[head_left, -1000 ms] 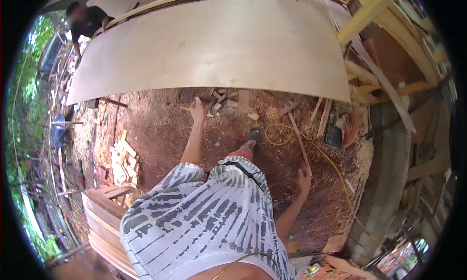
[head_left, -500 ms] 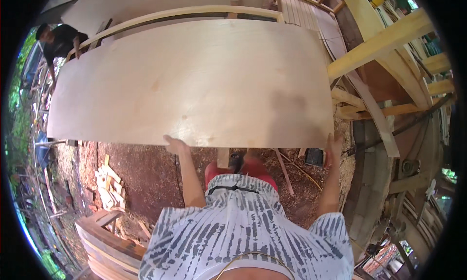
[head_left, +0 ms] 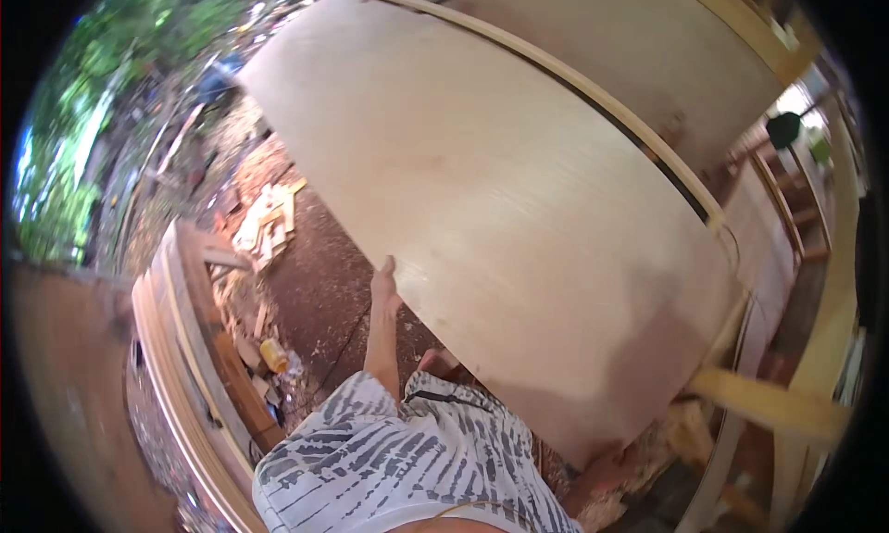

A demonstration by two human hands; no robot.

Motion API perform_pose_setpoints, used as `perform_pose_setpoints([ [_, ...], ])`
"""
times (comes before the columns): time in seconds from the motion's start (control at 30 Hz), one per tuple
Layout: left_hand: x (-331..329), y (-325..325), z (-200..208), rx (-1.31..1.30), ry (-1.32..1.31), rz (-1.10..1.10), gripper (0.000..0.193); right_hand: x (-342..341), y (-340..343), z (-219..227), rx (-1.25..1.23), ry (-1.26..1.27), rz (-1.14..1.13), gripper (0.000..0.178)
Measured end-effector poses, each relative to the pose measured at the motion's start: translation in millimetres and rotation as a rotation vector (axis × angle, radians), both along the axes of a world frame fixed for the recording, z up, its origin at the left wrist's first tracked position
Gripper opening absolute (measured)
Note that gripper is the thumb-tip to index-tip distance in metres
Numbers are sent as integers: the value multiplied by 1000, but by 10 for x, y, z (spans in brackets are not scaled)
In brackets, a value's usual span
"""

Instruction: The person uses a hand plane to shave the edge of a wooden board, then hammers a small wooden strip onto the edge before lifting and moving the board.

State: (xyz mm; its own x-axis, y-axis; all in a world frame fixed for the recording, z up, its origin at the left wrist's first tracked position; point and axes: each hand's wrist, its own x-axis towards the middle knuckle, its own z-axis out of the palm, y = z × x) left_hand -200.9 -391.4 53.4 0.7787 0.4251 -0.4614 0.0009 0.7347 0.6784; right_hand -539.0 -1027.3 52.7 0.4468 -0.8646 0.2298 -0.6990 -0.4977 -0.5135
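Note:
A large pale plywood sheet [head_left: 500, 200] stretches slantwise in front of me, from the far upper left to the near lower right. My left hand [head_left: 385, 288] grips its near long edge, thumb on the upper face and the other fingers hidden beneath. At the near right corner my right hand [head_left: 607, 466] holds the edge; it is in shadow and its fingers show poorly. Along the sheet's far side runs a light wooden strip [head_left: 593, 98], with a dark gap between the two.
Stacked long boards [head_left: 176, 320] stand at my left. Offcut wood pieces [head_left: 269, 225] lie on the brown ground [head_left: 319, 311] beyond. Another large panel [head_left: 593, 42] is behind the sheet. A yellowish beam [head_left: 773, 405] juts in at the right.
My view has swung left, so the sheet now appears slanted. Both hands remain at its edge. The person at the sheet's far left end has mostly gone out of view.

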Motion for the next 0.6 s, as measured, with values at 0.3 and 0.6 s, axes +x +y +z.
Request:
perform_pose_setpoints([
  [0.3,901,-121,851,-53,-166,-26,45,1071,15,-120,105,119,187,50],
  [0.6,1387,123,1406,306,27,-27,62,2051,275,97,-59,395,230,55],
])
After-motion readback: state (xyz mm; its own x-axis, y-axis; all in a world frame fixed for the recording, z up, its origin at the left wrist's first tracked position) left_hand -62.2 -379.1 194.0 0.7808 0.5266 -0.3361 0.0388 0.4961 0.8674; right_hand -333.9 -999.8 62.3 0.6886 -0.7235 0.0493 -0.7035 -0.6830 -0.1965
